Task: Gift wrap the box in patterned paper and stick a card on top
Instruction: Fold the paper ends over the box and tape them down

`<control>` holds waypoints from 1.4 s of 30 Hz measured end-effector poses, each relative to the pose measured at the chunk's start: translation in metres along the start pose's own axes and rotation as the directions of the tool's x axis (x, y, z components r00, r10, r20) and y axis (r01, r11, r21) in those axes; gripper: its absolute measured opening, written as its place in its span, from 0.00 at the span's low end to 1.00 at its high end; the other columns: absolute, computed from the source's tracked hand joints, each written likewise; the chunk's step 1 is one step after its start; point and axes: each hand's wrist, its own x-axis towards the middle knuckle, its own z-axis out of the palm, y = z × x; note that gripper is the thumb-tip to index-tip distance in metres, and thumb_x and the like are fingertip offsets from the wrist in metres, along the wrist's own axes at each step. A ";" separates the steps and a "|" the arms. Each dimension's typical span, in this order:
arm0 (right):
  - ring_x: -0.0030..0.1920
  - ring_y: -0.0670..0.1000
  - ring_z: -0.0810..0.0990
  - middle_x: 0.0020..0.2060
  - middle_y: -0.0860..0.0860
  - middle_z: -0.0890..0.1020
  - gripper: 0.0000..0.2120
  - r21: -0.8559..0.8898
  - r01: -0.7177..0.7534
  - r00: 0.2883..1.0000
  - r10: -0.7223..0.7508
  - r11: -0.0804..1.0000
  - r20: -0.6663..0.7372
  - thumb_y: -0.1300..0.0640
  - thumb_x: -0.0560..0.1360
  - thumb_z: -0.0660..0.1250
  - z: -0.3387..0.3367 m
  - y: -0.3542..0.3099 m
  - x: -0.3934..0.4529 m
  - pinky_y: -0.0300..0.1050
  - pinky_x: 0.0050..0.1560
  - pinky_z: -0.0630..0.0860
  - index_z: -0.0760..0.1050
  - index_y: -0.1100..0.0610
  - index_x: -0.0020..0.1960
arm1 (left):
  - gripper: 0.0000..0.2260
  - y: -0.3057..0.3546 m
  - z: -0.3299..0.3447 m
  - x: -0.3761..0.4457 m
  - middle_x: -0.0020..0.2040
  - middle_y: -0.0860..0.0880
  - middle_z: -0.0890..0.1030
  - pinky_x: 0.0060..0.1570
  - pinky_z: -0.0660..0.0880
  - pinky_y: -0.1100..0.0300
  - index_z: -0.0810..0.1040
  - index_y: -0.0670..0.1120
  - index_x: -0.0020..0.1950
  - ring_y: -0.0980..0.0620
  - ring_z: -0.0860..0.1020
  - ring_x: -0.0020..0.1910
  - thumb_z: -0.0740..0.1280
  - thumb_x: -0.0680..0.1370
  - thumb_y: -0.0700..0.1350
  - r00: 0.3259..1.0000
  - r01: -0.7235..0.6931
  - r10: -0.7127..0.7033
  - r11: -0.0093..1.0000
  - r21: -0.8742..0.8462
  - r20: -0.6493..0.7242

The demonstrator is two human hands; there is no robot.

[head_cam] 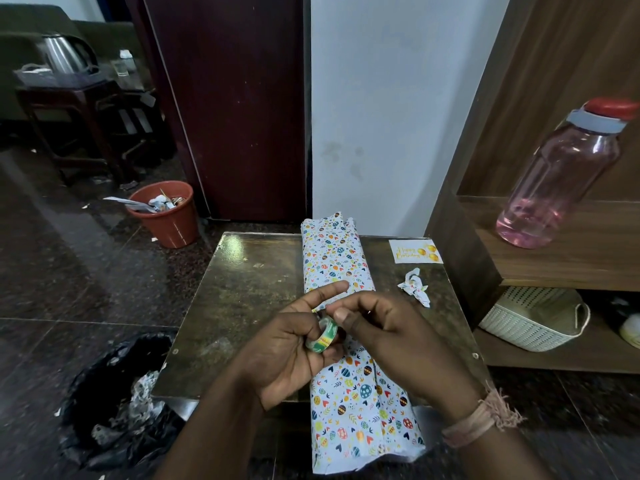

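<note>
Our hands meet over the middle of the worktop (242,306): the left hand (294,355) curls round a small roll of tape (322,334), forefinger stretched forward, while the right hand (384,330) pinches at the roll's upper edge with thumb and fingertips, a frayed thread band (481,414) round its wrist. Directly beneath our hands lies the box (341,265), already rolled in white patterned paper (360,410) printed with coloured eggs and hearts; it runs away from us, its loose near end hanging past the worktop's front edge. The birthday card (415,251) sits at the far right corner, well apart from our hands, with a crumpled paper scrap (415,285) nearer. A pink bottle (557,178) stands on the wooden shelf to the right, a white basket (533,317) below it. On the dark floor we see an orange bin (166,216) and a black bag (114,400).
</note>
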 end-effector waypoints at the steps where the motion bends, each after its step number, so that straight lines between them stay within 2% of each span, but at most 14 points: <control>1: 0.49 0.56 0.86 0.45 0.51 0.87 0.06 0.013 -0.004 1.000 0.004 1.000 -0.002 0.53 0.81 0.68 0.000 0.001 0.000 0.61 0.54 0.81 0.84 0.52 0.51 | 0.35 0.000 0.000 0.000 0.54 0.36 0.78 0.31 0.72 0.58 0.71 0.37 0.74 0.52 0.73 0.32 0.56 0.65 0.29 1.000 0.001 -0.001 1.000 0.008 -0.004; 5: 0.48 0.59 0.85 0.42 0.53 0.87 0.04 0.047 0.005 0.999 -0.003 0.999 -0.045 0.56 0.78 0.71 -0.001 0.003 0.001 0.63 0.55 0.79 0.85 0.53 0.46 | 0.35 0.000 0.001 -0.001 0.40 0.43 0.80 0.32 0.73 0.59 0.71 0.39 0.74 0.53 0.74 0.31 0.56 0.65 0.29 1.000 -0.004 0.005 0.998 0.067 -0.012; 8: 0.48 0.54 0.86 0.43 0.51 0.88 0.05 0.066 0.018 0.999 -0.015 0.998 -0.052 0.55 0.78 0.71 0.000 0.002 0.001 0.58 0.56 0.81 0.85 0.53 0.45 | 0.35 0.001 0.002 -0.002 0.44 0.41 0.80 0.38 0.74 0.58 0.73 0.39 0.73 0.53 0.77 0.33 0.56 0.66 0.28 0.999 -0.041 0.043 0.993 0.109 -0.016; 11: 0.38 0.44 0.84 0.37 0.46 0.86 0.05 0.114 0.022 0.998 -0.015 0.993 -0.063 0.56 0.79 0.71 0.000 0.001 0.002 0.42 0.42 0.80 0.84 0.54 0.45 | 0.34 0.003 0.001 0.000 0.52 0.39 0.75 0.39 0.77 0.57 0.76 0.41 0.72 0.52 0.75 0.38 0.58 0.66 0.28 0.995 -0.093 0.097 0.989 0.119 -0.034; 14: 0.27 0.38 0.75 0.28 0.44 0.81 0.06 0.186 0.009 0.996 0.008 0.983 -0.090 0.56 0.78 0.71 -0.001 0.000 0.001 0.31 0.32 0.70 0.83 0.56 0.44 | 0.35 0.005 -0.003 0.002 0.48 0.45 0.76 0.38 0.75 0.60 0.78 0.43 0.71 0.53 0.73 0.40 0.58 0.64 0.28 0.988 -0.136 0.144 0.981 0.136 -0.054; 16: 0.26 0.39 0.73 0.27 0.43 0.79 0.07 0.191 -0.017 0.994 0.037 0.981 -0.102 0.55 0.78 0.71 0.000 0.001 0.002 0.32 0.31 0.69 0.84 0.55 0.43 | 0.35 0.004 -0.004 0.002 0.47 0.46 0.77 0.39 0.75 0.60 0.78 0.43 0.71 0.53 0.73 0.41 0.57 0.64 0.28 0.986 -0.150 0.158 0.978 0.143 -0.051; 18: 0.25 0.42 0.69 0.24 0.44 0.75 0.08 0.209 -0.062 0.990 0.087 0.976 -0.112 0.53 0.78 0.72 0.004 0.006 0.004 0.40 0.31 0.67 0.84 0.55 0.41 | 0.34 0.002 -0.003 0.002 0.48 0.45 0.77 0.39 0.76 0.60 0.77 0.42 0.71 0.53 0.75 0.41 0.57 0.66 0.27 0.986 -0.157 0.164 0.978 0.140 -0.037; 20: 0.27 0.49 0.63 0.25 0.49 0.70 0.10 0.251 -0.114 0.984 0.144 0.961 -0.106 0.50 0.77 0.73 0.008 0.009 0.004 0.47 0.33 0.63 0.84 0.55 0.41 | 0.33 0.001 -0.002 0.003 0.48 0.46 0.78 0.41 0.75 0.62 0.77 0.43 0.71 0.54 0.74 0.42 0.58 0.67 0.27 0.983 -0.177 0.183 0.975 0.132 -0.031; 22: 0.29 0.51 0.62 0.26 0.52 0.67 0.10 0.281 -0.144 0.980 0.176 0.949 -0.094 0.49 0.76 0.74 0.010 0.011 0.005 0.49 0.33 0.63 0.85 0.55 0.41 | 0.32 0.001 -0.002 0.004 0.49 0.47 0.77 0.42 0.74 0.62 0.77 0.43 0.71 0.54 0.74 0.42 0.59 0.69 0.27 0.977 -0.208 0.213 0.970 0.127 -0.027; 27: 0.29 0.49 0.67 0.30 0.54 0.72 0.09 0.377 -0.191 0.971 0.232 0.906 -0.065 0.52 0.76 0.74 0.014 0.012 0.007 0.44 0.31 0.69 0.85 0.56 0.42 | 0.32 0.002 -0.002 0.004 0.49 0.47 0.77 0.44 0.74 0.61 0.78 0.44 0.71 0.53 0.73 0.43 0.59 0.68 0.26 0.962 -0.272 0.274 0.956 0.110 -0.004; 30: 0.29 0.49 0.72 0.36 0.56 0.81 0.05 0.457 -0.177 0.970 0.233 0.871 -0.067 0.56 0.78 0.72 0.013 0.009 0.007 0.44 0.30 0.69 0.83 0.56 0.52 | 0.35 0.001 -0.003 0.005 0.50 0.46 0.77 0.45 0.75 0.57 0.78 0.46 0.70 0.52 0.74 0.44 0.57 0.66 0.26 0.955 -0.293 0.296 0.949 0.113 -0.011; 35: 0.35 0.53 0.78 0.40 0.59 0.84 0.12 0.560 -0.191 0.976 0.219 0.806 0.018 0.64 0.77 0.72 0.012 0.003 0.006 0.45 0.32 0.72 0.77 0.61 0.60 | 0.35 0.002 -0.005 0.006 0.52 0.47 0.80 0.41 0.79 0.60 0.77 0.47 0.72 0.55 0.78 0.46 0.59 0.66 0.28 0.930 -0.354 0.361 0.930 0.099 -0.068; 38: 0.34 0.53 0.80 0.40 0.59 0.84 0.18 0.581 -0.169 0.978 0.208 0.796 0.000 0.70 0.72 0.74 0.015 0.002 0.007 0.45 0.31 0.73 0.76 0.62 0.61 | 0.36 0.002 -0.003 0.008 0.52 0.49 0.80 0.40 0.78 0.61 0.77 0.48 0.72 0.56 0.78 0.46 0.60 0.65 0.29 0.909 -0.386 0.402 0.911 0.145 -0.106; 42: 0.33 0.53 0.80 0.38 0.57 0.83 0.20 0.602 -0.129 0.979 0.198 0.788 -0.050 0.72 0.71 0.74 0.017 0.004 0.008 0.46 0.32 0.74 0.75 0.62 0.60 | 0.31 -0.003 0.002 0.008 0.51 0.50 0.80 0.38 0.78 0.61 0.78 0.49 0.70 0.57 0.78 0.46 0.63 0.69 0.29 0.885 -0.417 0.454 0.872 0.258 -0.105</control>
